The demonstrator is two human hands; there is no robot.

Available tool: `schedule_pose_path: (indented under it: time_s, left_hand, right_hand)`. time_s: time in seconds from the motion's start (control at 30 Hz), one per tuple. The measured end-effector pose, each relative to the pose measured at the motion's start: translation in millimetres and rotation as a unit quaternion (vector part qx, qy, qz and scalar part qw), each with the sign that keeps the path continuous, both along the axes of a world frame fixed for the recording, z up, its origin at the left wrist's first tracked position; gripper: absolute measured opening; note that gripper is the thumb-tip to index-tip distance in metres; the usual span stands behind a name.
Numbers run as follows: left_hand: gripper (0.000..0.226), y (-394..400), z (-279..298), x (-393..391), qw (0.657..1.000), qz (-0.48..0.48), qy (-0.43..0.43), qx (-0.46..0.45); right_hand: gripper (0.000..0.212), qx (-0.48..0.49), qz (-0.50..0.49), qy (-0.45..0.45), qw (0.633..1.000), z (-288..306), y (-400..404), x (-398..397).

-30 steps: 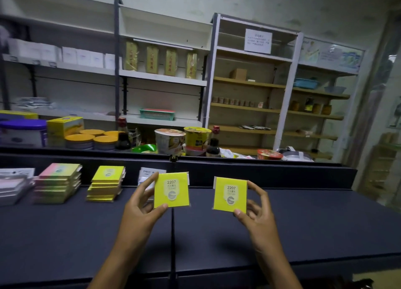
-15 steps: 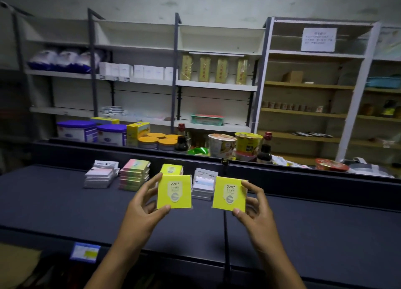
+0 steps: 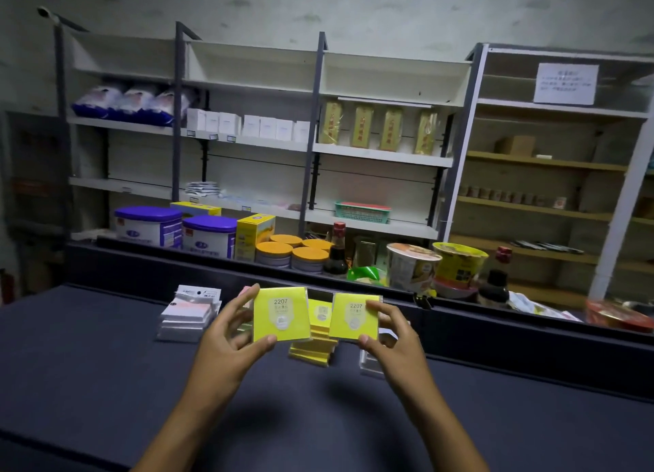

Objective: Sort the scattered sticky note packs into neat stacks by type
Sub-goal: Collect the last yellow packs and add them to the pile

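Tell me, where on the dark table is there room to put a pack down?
Bare table lies left of the white stack and in front of it. It is crowded around the yellow stack, between both hands.

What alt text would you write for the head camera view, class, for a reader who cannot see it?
Each hand, left hand and right hand, holds up a yellow sticky note pack above a dark counter. A yellow stack sits behind them; stocked shelves fill the background.

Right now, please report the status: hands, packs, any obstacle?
Left hand grips one yellow square sticky note pack; right hand grips a second yellow pack. Yellow stack directly behind, on the dark counter. Nothing between.
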State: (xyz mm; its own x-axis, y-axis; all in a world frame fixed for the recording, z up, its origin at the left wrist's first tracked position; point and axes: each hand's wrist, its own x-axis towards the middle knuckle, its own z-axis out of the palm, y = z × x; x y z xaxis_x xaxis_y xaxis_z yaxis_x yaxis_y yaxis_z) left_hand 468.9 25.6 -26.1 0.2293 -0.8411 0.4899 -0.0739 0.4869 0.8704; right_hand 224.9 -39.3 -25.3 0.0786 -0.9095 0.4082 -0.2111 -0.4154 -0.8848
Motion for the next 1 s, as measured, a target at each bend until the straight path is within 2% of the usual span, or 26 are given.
schedule_pose_path:
  time_s: [0.3,0.43,0.57,0.73,0.87,1.0]
  left_hand:
    - [0.074,-69,3,34,1.0,-0.007,-0.013,0.015]
    - [0.075,-85,2,39,0.999,-0.002,-0.031,0.021]
    - [0.075,-94,1,38,0.999,-0.002,-0.043,0.025]
    - [0.075,-102,1,28,0.997,-0.006,-0.064,0.036]
    - [0.077,-112,5,17,0.994,-0.024,-0.089,0.051]
    - [0.076,-127,7,3,0.991,-0.039,-0.112,0.067]
  right_hand:
    - [0.042,0.032,-0.017,0.07,0.997,-6,-84,44]
    - [0.035,0.003,-0.042,0.174,0.984,-9,-99,47]
    - [0.035,-0.024,-0.076,0.299,0.951,-14,-106,49]
    - [0.039,-0.025,-0.065,0.325,0.943,-17,-106,47]
    - [0.041,-0.04,-0.091,0.302,0.948,-10,-99,26]
    - [0.047,-0.071,-0.141,0.398,0.904,-2,-91,-6]
